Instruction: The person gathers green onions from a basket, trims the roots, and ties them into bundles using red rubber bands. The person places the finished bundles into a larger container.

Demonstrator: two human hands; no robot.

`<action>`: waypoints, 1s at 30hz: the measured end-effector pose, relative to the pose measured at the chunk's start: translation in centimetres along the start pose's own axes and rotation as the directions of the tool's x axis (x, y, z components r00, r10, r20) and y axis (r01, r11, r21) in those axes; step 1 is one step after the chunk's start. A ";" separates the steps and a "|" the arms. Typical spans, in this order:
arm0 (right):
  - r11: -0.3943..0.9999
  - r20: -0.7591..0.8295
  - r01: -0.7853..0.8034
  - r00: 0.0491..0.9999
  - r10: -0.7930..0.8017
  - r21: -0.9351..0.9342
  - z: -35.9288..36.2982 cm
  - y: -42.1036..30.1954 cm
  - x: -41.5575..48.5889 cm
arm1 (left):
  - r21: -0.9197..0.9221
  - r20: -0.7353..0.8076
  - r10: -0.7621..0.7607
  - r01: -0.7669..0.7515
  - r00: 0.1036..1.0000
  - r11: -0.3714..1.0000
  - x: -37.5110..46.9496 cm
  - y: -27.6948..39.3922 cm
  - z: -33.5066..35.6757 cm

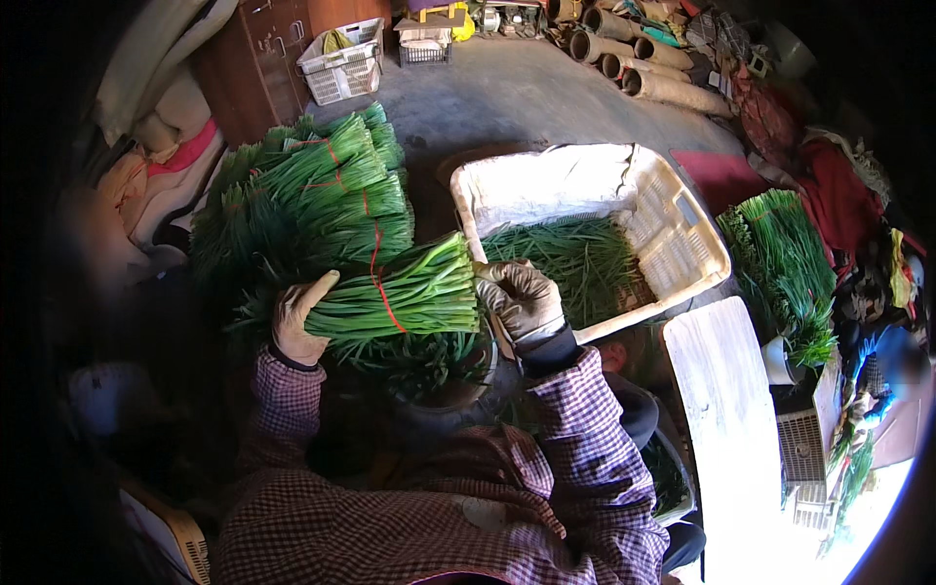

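Observation:
A bundle of green chives (424,292), bound with a red tie (387,300), lies level before me with its pale stem ends to the right. My left hand (303,314), in a pale glove, grips its leafy side with the thumb on top. My right hand (523,296), in a soiled glove, is curled at the stem ends; whether it pinches a stem is hidden. Under the bundle, loose dark leaves (420,358) spill over a round container. Just beyond my right hand stands a white plastic crate (662,227) with loose chives (570,252) on its bottom.
Tied chive bundles (322,190) are stacked at the left, and more chives (782,270) stand at the right. A long pale board (720,395) slopes beside my right arm. Farther back are another white crate (344,66) and several tubular rolls (629,62). Another person (903,355) is at the right edge.

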State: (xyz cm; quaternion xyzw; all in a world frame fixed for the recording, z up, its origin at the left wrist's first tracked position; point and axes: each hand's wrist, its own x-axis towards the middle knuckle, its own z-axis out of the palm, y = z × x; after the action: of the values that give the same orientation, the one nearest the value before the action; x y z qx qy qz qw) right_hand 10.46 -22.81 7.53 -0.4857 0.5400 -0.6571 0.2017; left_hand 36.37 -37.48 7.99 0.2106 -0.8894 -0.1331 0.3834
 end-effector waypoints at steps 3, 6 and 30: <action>0.829 0.028 0.150 0.987 -0.160 -0.539 -0.5 -2.5 -0.3 | -0.017 -0.009 0.008 -0.008 1.000 1.000 -0.3 -0.7 0.4; 0.982 -0.162 0.090 0.980 -0.117 -0.166 -2.6 -1.7 0.0 | -0.033 -0.016 -0.033 0.033 0.999 0.999 -0.5 -0.2 0.6; 0.829 -0.002 -0.502 0.856 0.518 -0.247 -2.5 1.7 -1.2 | 0.475 0.062 0.279 -0.274 0.958 0.836 1.7 3.8 1.0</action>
State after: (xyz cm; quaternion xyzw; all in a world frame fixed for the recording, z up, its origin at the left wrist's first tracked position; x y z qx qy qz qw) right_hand 8.42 -21.12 5.66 -0.3659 0.7181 -0.4933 0.3272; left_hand 33.56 -34.89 9.94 0.1688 -0.9136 0.1483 0.3389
